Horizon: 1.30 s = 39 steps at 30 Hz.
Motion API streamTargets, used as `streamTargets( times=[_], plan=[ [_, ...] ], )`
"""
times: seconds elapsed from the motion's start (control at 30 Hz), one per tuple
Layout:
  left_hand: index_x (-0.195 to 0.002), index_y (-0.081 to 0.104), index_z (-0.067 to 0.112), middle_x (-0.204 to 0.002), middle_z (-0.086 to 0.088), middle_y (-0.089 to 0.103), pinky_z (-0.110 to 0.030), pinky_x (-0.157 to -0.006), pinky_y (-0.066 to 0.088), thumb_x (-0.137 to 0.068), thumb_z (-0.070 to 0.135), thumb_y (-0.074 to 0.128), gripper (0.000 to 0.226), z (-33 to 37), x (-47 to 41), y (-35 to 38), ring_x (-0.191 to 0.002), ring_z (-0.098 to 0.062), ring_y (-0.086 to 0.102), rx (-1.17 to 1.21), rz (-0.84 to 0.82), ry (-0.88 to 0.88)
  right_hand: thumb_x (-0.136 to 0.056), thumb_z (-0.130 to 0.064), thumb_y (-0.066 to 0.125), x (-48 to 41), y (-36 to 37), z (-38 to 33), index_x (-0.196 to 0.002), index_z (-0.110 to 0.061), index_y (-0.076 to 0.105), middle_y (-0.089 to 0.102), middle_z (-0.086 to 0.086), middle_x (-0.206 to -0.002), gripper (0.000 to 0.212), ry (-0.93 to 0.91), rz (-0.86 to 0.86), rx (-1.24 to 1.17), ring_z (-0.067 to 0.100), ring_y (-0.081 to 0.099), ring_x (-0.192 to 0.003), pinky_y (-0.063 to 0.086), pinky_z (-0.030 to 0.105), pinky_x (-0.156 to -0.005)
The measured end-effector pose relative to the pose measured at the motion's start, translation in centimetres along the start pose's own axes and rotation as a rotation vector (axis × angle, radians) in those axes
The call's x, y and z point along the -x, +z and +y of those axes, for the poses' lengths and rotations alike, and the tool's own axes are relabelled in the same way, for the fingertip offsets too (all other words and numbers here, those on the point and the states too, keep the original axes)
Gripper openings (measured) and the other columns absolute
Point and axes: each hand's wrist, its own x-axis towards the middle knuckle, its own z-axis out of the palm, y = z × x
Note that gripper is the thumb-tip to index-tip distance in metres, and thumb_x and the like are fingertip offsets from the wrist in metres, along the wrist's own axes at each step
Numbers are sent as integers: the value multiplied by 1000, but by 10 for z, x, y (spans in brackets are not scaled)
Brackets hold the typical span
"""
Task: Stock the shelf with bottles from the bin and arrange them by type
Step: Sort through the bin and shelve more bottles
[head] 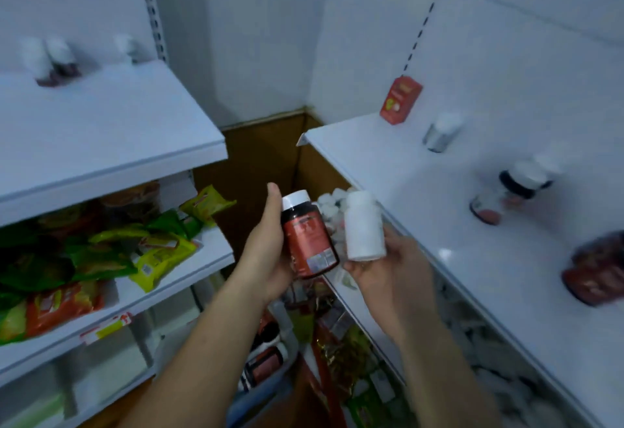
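Observation:
My left hand (265,258) holds a dark bottle with a red label and white cap (309,236) at mid-frame. Beside it, my right hand (388,267) grips a plain white bottle (363,226) from below. Both bottles hang over the gap between two white shelf units. The right shelf (439,211) carries a red box (400,99), a white-capped silver bottle (440,133), dark bottles with white caps (506,194) and a dark red-labelled bottle (596,274). Below my forearms a bin (266,390) holds more dark bottles (265,365).
The left shelf unit (111,130) has small white-capped bottles (47,61) on top and green, yellow and orange snack packets (111,248) on the level below. A brown cardboard box (263,157) stands in the corner. Packets and white items fill the space under the right shelf.

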Motion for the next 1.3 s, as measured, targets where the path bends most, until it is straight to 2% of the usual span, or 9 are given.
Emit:
streamTargets(
  times=[0.13, 0.23, 0.43, 0.53, 0.7, 0.87, 1.1, 1.2, 1.3],
  plan=[
    [-127, 71, 7, -123, -20, 74, -52, -103, 54, -94, 63, 58, 67, -5, 19, 50, -113, -35, 72, -78, -201, -72, -100, 0, 44, 38, -10, -42, -117, 5, 68, 73, 12, -94, 30, -86, 62, -20, 11, 70, -77, 54, 26, -69],
    [-130, 63, 6, -126, -19, 68, -58, -105, 53, -87, 44, 77, 59, -15, 28, 80, -112, -38, 67, -125, -296, -72, -76, -9, 79, 65, -19, -64, -104, 1, 77, 69, 15, -100, 30, -147, 68, -28, 14, 66, -75, 51, 25, -66],
    [-138, 61, 5, -115, -22, 66, -52, -95, 55, -93, 39, 64, 57, -44, 53, 135, -107, -39, 64, -222, -393, -119, -94, -26, 61, 128, -53, -100, -141, -1, 60, 62, 19, -132, 53, -125, -159, -451, 23, 61, -79, 48, 30, -64],
    [-139, 62, 4, -114, -24, 68, -54, -96, 55, -92, 41, 63, 59, -55, 66, 153, -104, -40, 66, -265, -441, -87, -90, -24, 72, 149, -62, -111, -138, -7, 64, 68, 18, -123, 52, -258, -107, -244, 24, 66, -80, 54, 32, -61],
    [-121, 74, 10, -105, -18, 76, -45, -73, 63, -90, 40, 61, 45, -67, 94, 179, -93, -32, 74, -318, -533, -23, -80, -5, 87, 168, -77, -123, -138, -24, 59, 73, -2, -119, 67, -705, 427, 693, 12, 75, -98, 59, 23, -77],
    [-98, 86, 20, -107, -12, 78, -39, -76, 65, -91, 41, 55, 38, -75, 114, 198, -90, -24, 76, -318, -579, 5, -84, -7, 85, 174, -85, -130, -133, -25, 58, 70, -7, -112, 59, -801, 402, 771, 12, 72, -97, 58, 20, -74],
    [-95, 87, 22, -108, -11, 79, -38, -76, 66, -91, 41, 52, 40, -80, 120, 213, -94, -25, 78, -306, -571, 52, -98, -18, 70, 174, -98, -140, -137, -32, 53, 66, -20, -115, 45, -748, 289, 709, 5, 69, -99, 56, 20, -75],
    [-97, 86, 22, -113, -12, 79, -41, -75, 65, -92, 42, 53, 39, -81, 118, 216, -100, -27, 77, -313, -527, 68, -95, -21, 52, 167, -109, -143, -137, -36, 57, 69, -20, -123, 45, -725, 231, 603, 8, 68, -106, 54, 26, -77],
    [-96, 87, 22, -112, -12, 79, -43, -78, 65, -91, 44, 54, 40, -85, 116, 218, -98, -26, 77, -305, -502, 57, -88, -15, 57, 161, -121, -144, -136, -34, 60, 71, -10, -127, 52, -675, 224, 525, 18, 70, -116, 58, 43, -93]
  ],
)
